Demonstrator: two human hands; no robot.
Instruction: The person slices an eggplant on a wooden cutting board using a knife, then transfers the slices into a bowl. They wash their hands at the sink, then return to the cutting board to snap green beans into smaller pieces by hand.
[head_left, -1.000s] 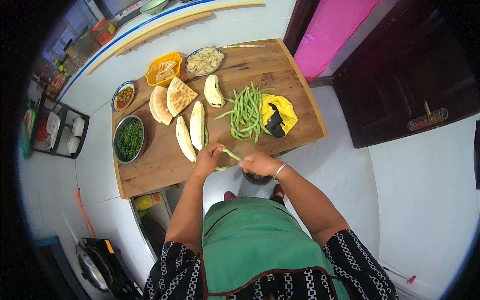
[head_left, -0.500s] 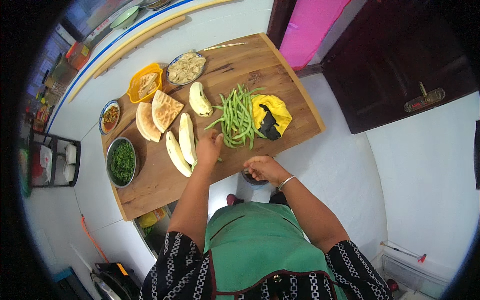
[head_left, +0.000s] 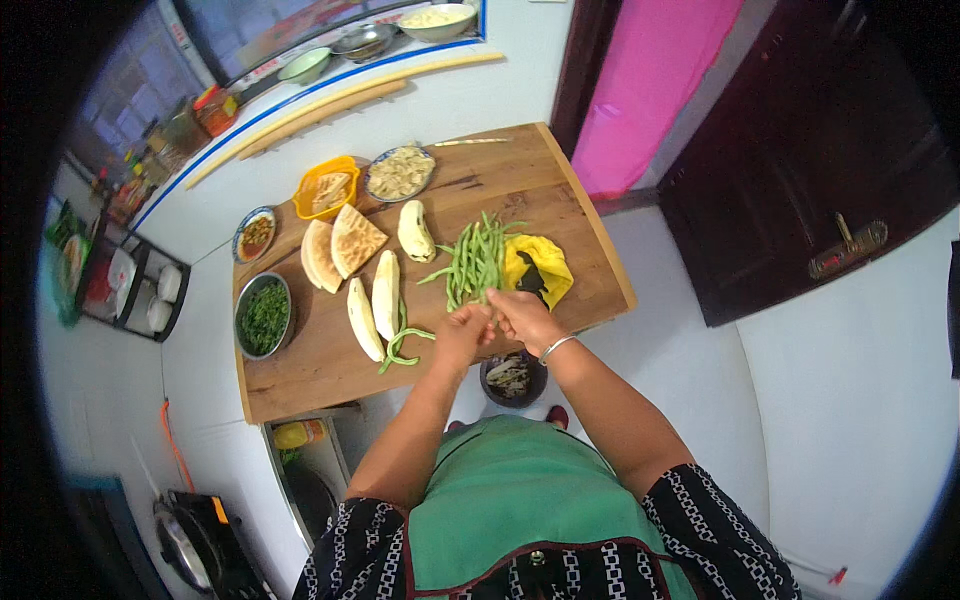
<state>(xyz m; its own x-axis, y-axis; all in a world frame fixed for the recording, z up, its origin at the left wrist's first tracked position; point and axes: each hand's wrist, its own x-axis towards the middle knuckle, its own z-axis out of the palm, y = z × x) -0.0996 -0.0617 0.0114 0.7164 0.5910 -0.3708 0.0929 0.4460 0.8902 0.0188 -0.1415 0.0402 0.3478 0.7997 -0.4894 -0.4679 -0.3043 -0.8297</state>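
2 hands [head_left: 524, 320] near beans [head_left: 474, 258] on wooden table [head_left: 290, 388]; white wall [head_left: 520, 95], dark door [head_left: 785, 190].

Beneath and beyond the grip spreads a wooden table [head_left: 540, 190]; past it rises a white wall [head_left: 535, 90], with a window [head_left: 275, 40] far to the left; well right of the grip, a pink curtain [head_left: 655, 100] and dark door [head_left: 790, 170]; pale floor [head_left: 680, 380] nearer; black rack [head_left: 132, 270] well left.

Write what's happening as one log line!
left hand: beside right hand | right hand: near green beans | grip: unclear | dark bin: beside table
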